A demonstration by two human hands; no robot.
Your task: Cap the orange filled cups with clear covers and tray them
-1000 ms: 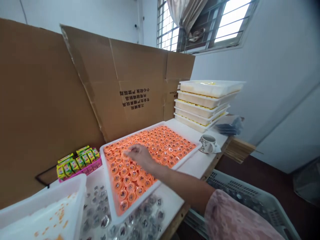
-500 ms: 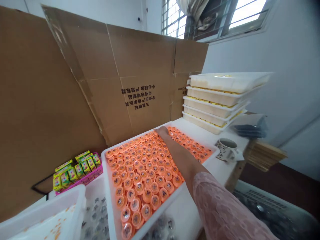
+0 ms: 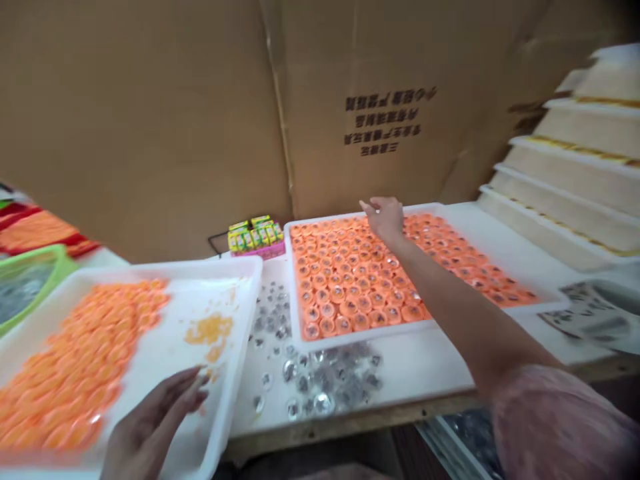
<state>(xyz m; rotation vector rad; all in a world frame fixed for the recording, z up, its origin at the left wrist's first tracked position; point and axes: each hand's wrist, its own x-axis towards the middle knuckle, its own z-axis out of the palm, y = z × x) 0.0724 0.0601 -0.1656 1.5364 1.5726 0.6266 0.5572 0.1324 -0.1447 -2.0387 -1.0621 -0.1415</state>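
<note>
My left hand (image 3: 155, 420) is over the left white tray (image 3: 254, 287), its fingers and thumb drawn together. Small amber candy pieces (image 3: 210, 330) lie loose by its fingertips. Rows of orange cups (image 3: 85, 360) fill the left side of that tray. My right hand (image 3: 386, 217) is above the back edge of the right white tray (image 3: 295, 293), fingers curled in. Whatever either hand may hold is too small to make out. Under my right arm stand tightly packed orange cups (image 3: 350, 267) with clear, printed tops. Loose clear printed caps (image 3: 320, 380) are scattered between and before the trays.
A pink basket (image 3: 260, 251) of small yellow-green boxes stands behind the trays against a tall cardboard sheet (image 3: 200, 120). Stacked white trays (image 3: 550, 220) and a patterned mug (image 3: 590, 313) are at the right. A green basket (image 3: 60, 273) sits far left.
The view has swung left and down, so the left tray and my left hand now show. My right hand has lifted from the cups at the tray's back edge.
</note>
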